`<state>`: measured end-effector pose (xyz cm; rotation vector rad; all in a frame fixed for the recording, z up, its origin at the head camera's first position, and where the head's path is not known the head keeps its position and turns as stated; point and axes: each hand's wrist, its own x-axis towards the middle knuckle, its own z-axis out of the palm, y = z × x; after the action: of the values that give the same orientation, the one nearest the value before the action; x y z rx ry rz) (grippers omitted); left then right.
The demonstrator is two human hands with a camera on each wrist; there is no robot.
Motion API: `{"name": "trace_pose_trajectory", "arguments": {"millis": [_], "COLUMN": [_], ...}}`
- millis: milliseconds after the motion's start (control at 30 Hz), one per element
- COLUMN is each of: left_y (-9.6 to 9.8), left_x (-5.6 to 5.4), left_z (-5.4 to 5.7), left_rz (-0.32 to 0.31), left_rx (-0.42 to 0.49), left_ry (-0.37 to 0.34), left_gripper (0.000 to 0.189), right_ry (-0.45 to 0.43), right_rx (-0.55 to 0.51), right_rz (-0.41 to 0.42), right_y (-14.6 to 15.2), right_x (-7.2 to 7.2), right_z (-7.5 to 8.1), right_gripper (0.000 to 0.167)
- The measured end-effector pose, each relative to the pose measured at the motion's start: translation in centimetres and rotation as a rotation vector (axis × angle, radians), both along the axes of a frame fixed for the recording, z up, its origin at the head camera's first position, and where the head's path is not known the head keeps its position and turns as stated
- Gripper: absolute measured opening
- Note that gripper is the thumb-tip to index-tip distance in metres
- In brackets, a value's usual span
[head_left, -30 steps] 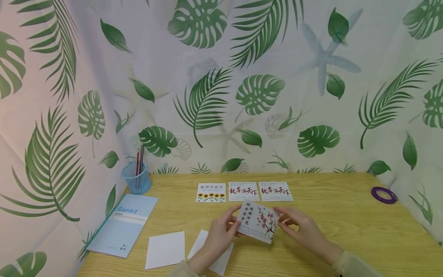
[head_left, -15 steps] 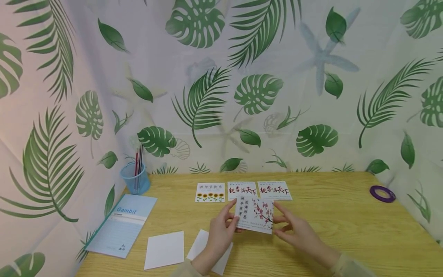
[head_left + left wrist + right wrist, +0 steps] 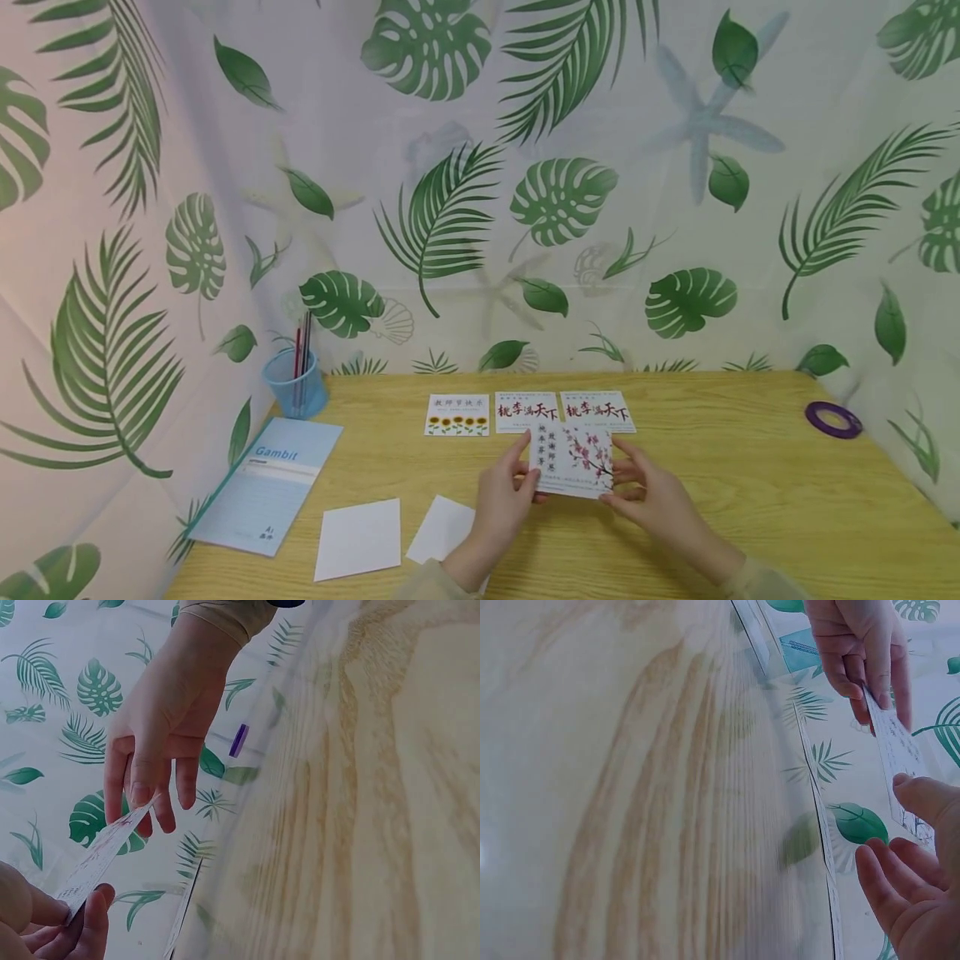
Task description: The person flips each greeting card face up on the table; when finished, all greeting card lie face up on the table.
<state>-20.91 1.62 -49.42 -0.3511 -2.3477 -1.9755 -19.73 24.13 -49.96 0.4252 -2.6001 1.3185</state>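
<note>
A white greeting card (image 3: pixel 570 460) with pink blossom branches and dark Chinese lettering is held in the air, printed side up. My left hand (image 3: pixel 504 492) pinches its left edge, thumb on the front and fingers behind. At its right edge my right hand (image 3: pixel 660 504) holds it between thumb and index finger, the other fingers spread loosely. Seen in the left wrist view, the card (image 3: pixel 105 851) slants between both hands. Behind it on the table lie a sunflower card (image 3: pixel 457 415) and two cards with red lettering, one left (image 3: pixel 525 408), one right (image 3: pixel 597 410).
Two blank white cards lie front left, one whole (image 3: pixel 358 540), the other (image 3: pixel 441 527) partly under my left forearm. A blue notebook (image 3: pixel 266 483) and a blue pen cup (image 3: pixel 295 390) with pencils stand at the left. A purple ring (image 3: pixel 853 427), like a tape roll, lies far right.
The tilted card has been levelled, and both hands have shifted slightly right with it. It overlaps the lower edges of the red-lettered cards in the head view.
</note>
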Motion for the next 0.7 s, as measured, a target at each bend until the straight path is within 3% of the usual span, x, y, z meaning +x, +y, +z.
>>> {"name": "trace_pose_trajectory", "arguments": {"millis": [400, 700], "left_y": [1.1, 1.9], "left_x": [0.0, -0.3], "left_z": [-0.7, -1.0], "left_rz": [0.024, 0.052], "left_rx": [-0.035, -0.023], "left_ry": [-0.005, -0.089], "left_gripper": [0.063, 0.066], "right_ry": [-0.084, -0.128], "right_rx": [0.007, 0.002], "right_rz": [-0.072, -0.077], "right_y": [0.6, 1.4], "right_x": [0.1, -0.1], "right_z": [0.2, -0.3], "right_gripper": [0.085, 0.085]}}
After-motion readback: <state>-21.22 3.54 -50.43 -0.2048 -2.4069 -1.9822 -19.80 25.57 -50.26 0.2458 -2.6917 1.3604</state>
